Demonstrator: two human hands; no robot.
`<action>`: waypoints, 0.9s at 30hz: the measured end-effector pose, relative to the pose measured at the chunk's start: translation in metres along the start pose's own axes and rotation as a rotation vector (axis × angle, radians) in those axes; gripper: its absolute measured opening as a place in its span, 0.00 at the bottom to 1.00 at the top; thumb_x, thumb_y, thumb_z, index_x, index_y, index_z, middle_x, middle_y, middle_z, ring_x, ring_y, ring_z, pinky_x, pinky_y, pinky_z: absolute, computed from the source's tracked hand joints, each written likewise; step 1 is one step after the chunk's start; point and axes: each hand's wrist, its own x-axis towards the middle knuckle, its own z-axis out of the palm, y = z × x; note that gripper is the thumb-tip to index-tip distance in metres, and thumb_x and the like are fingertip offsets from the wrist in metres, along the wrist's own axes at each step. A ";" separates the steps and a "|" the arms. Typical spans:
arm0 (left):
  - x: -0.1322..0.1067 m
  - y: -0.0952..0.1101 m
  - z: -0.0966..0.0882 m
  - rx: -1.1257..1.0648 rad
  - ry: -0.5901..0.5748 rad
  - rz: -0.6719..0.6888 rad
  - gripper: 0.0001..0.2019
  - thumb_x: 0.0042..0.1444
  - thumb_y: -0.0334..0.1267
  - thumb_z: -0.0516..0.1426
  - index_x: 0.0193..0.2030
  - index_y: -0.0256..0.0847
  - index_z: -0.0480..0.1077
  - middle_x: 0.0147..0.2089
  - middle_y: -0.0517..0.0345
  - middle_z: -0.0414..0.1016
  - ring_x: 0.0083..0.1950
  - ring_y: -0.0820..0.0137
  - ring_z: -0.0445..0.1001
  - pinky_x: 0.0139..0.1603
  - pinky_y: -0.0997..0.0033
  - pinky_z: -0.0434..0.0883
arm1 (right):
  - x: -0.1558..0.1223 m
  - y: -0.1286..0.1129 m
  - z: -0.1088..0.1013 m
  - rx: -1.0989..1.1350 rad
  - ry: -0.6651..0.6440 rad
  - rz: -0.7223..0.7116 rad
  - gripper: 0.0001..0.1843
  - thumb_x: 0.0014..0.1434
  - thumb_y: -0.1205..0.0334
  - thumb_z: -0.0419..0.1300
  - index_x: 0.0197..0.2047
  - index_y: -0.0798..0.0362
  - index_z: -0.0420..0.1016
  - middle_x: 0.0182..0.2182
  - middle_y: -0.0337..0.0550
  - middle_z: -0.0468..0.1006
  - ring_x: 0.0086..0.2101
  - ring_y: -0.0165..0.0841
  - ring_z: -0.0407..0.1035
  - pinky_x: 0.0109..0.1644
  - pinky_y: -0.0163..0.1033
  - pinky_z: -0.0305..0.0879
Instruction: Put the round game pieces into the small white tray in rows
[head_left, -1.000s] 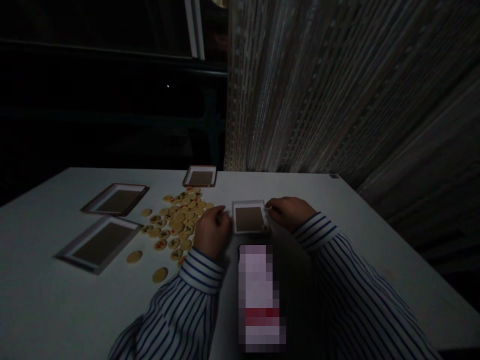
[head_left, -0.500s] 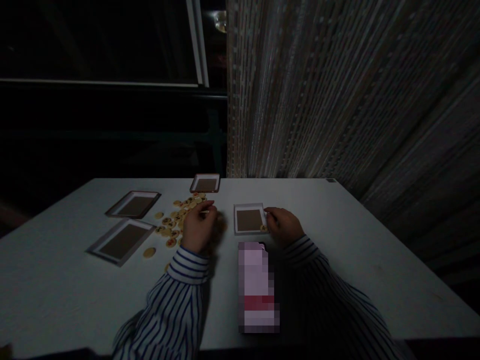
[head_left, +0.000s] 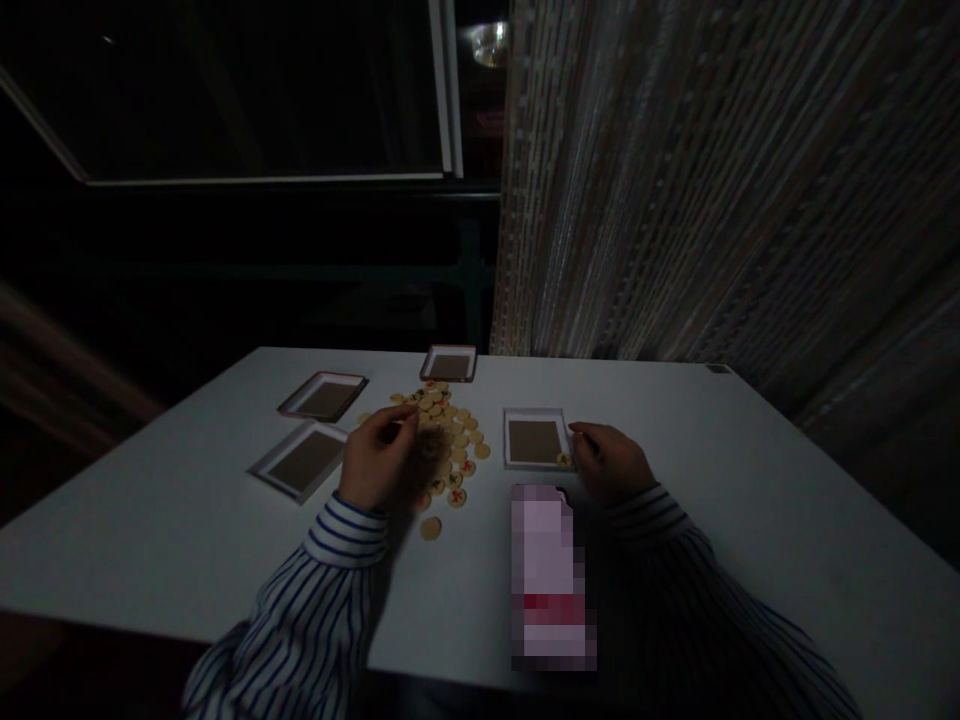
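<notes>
My left hand (head_left: 377, 462) hovers at the left edge of a heap of round yellow game pieces (head_left: 450, 435), its fingers pinched together; whether a piece is between them I cannot make out. My right hand (head_left: 613, 462) rests beside the right edge of a small white-rimmed tray (head_left: 534, 440), fingers curled near its corner. One yellow piece (head_left: 562, 459) lies in that tray's near right corner. Both arms wear blue-striped sleeves.
Three more shallow trays lie on the white table (head_left: 180, 530): one at the back (head_left: 449, 363), two at the left (head_left: 322, 396) (head_left: 301, 460). A loose piece (head_left: 430, 528) lies nearer me. A blurred upright object (head_left: 551, 575) stands in front of me. A beaded curtain (head_left: 712, 180) hangs behind.
My left hand has moved left from beside the small tray to the heap of pieces and pinched its fingers. The right hand stays at the tray. The camera has shifted left.
</notes>
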 end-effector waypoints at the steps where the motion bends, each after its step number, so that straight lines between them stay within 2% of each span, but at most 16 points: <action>1: -0.002 -0.004 -0.001 0.007 0.008 0.014 0.16 0.49 0.46 0.54 0.39 0.37 0.72 0.36 0.53 0.76 0.33 0.70 0.73 0.35 0.72 0.70 | 0.000 0.000 0.000 0.003 0.004 0.005 0.17 0.56 0.63 0.47 0.41 0.57 0.74 0.37 0.50 0.78 0.37 0.36 0.71 0.42 0.42 0.66; 8: -0.012 -0.015 -0.009 0.071 0.033 0.035 0.15 0.49 0.47 0.54 0.37 0.38 0.72 0.37 0.54 0.76 0.36 0.69 0.73 0.40 0.70 0.70 | 0.001 0.003 -0.003 0.172 0.042 0.130 0.16 0.56 0.60 0.48 0.41 0.55 0.74 0.37 0.48 0.77 0.37 0.34 0.71 0.41 0.40 0.66; 13: -0.008 -0.020 -0.013 0.075 0.079 0.030 0.15 0.49 0.47 0.54 0.36 0.39 0.72 0.36 0.55 0.76 0.36 0.69 0.73 0.41 0.70 0.70 | 0.003 0.002 -0.009 0.253 0.064 0.199 0.15 0.55 0.58 0.50 0.39 0.54 0.74 0.33 0.45 0.78 0.31 0.33 0.70 0.36 0.38 0.66; 18: 0.000 -0.024 -0.011 0.086 0.020 0.083 0.15 0.51 0.46 0.52 0.37 0.37 0.72 0.35 0.54 0.75 0.34 0.71 0.72 0.37 0.73 0.69 | 0.009 -0.009 -0.011 0.270 0.042 0.132 0.13 0.54 0.58 0.51 0.37 0.55 0.74 0.32 0.45 0.77 0.31 0.33 0.69 0.36 0.39 0.66; 23: 0.009 -0.023 -0.004 0.145 -0.026 0.178 0.15 0.53 0.45 0.50 0.37 0.38 0.72 0.36 0.54 0.75 0.35 0.71 0.71 0.39 0.73 0.68 | 0.021 -0.026 -0.015 0.251 0.005 0.028 0.12 0.55 0.59 0.52 0.36 0.54 0.73 0.32 0.45 0.76 0.33 0.34 0.69 0.37 0.39 0.65; 27: 0.007 -0.033 0.002 0.150 -0.065 0.217 0.14 0.53 0.43 0.50 0.36 0.38 0.72 0.36 0.53 0.74 0.38 0.70 0.72 0.42 0.70 0.68 | 0.033 -0.038 -0.026 0.223 0.005 -0.005 0.12 0.55 0.58 0.51 0.35 0.54 0.73 0.30 0.44 0.76 0.32 0.33 0.69 0.35 0.38 0.65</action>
